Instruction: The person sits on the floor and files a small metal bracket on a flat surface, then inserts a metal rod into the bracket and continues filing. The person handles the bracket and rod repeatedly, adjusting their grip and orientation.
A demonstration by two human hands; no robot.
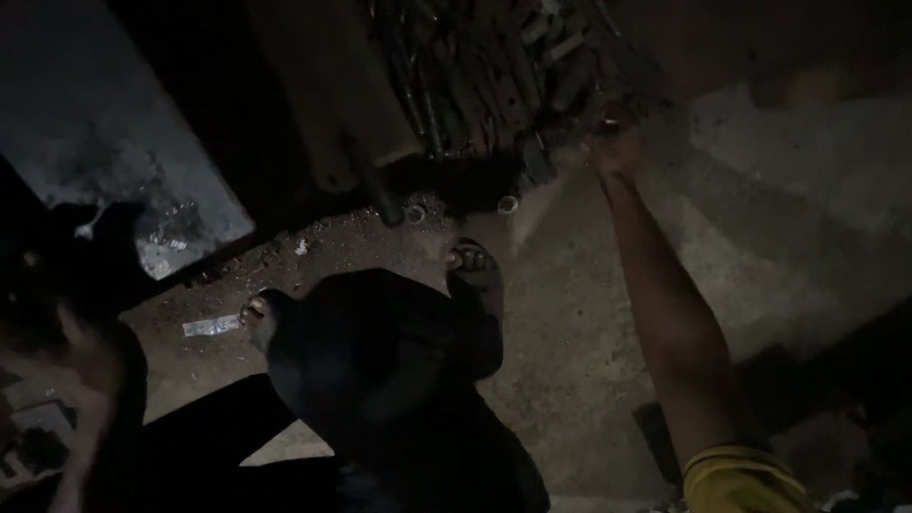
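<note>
Grip of the right hand cannot be made out: the hand reaches far forward, at the end of a bare arm with a yellow sleeve, into a heap of metal tools, and the fingers blur into the dark. The heap looks like long, thin, grey rods and bars lying crosswise at the top of the view, on the floor or in a low box; which one is unclear. Left hand shows only as a dim, blurred shape at the lower left, its grip unreadable too. Below, two sandalled feet stand on the gritty concrete floor, dark trousers hiding the legs. Two small rings lie near the feet. A grey slab fills the upper left, its edges cut off.
</note>
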